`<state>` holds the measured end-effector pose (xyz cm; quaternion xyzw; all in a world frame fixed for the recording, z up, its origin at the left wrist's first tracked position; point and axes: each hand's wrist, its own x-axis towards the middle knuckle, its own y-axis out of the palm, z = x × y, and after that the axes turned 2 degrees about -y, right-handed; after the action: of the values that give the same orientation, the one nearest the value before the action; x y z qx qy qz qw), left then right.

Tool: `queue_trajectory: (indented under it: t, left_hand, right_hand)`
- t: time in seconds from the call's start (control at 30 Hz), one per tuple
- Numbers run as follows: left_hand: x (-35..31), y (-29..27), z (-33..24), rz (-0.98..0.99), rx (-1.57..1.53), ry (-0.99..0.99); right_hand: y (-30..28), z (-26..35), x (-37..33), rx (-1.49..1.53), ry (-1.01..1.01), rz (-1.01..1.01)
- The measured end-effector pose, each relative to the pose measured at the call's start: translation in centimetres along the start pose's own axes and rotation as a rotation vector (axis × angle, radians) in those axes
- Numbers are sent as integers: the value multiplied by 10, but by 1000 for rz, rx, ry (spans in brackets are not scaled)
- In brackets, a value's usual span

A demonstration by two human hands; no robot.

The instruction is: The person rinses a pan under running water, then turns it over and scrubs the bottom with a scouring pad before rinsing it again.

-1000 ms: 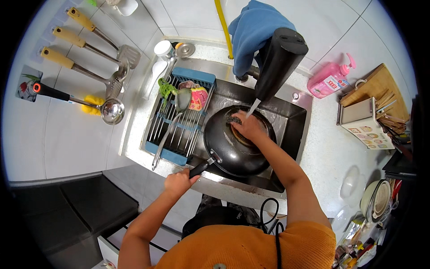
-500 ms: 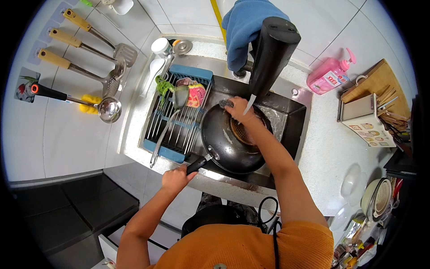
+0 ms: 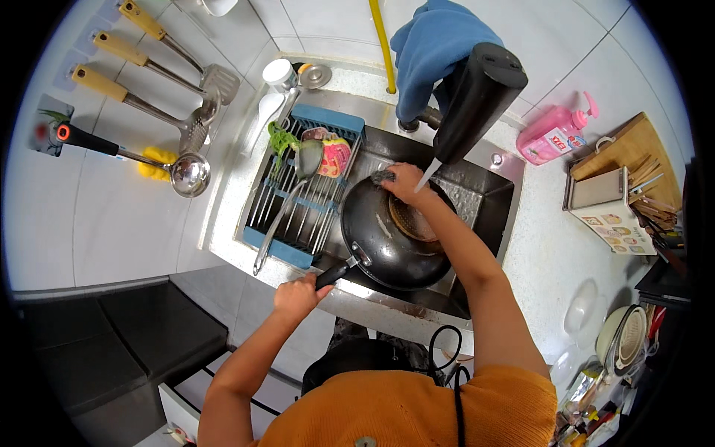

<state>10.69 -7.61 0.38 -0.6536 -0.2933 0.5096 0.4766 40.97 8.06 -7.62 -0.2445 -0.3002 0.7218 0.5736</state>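
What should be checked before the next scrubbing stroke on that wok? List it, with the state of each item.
1. Left hand grips the handle of the black wok: ok, its fingers are closed round the handle's end.
2. Right hand is on the scrubber: ok, it presses a dark pad against the wok's far rim.
3. Wok sits over the sink, not the counter: ok.
4. Water reaches the wok: ok, a thin stream falls from the black tap beside the right wrist.
5. Ladle on the blue drying rack is apart from the wok: ok.
6. Residue left inside the wok: cannot tell, only a brownish patch shows.
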Motion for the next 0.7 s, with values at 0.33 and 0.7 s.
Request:
queue_trajectory:
  t: [0.33, 0.7]
  left_hand:
    - [1, 0, 1, -2, 7, -3]
    - [5, 2, 1, -12, -3, 9]
  right_hand:
    - [-1, 6, 6, -113, 52, 38]
    - [20, -24, -16, 46, -136, -34]
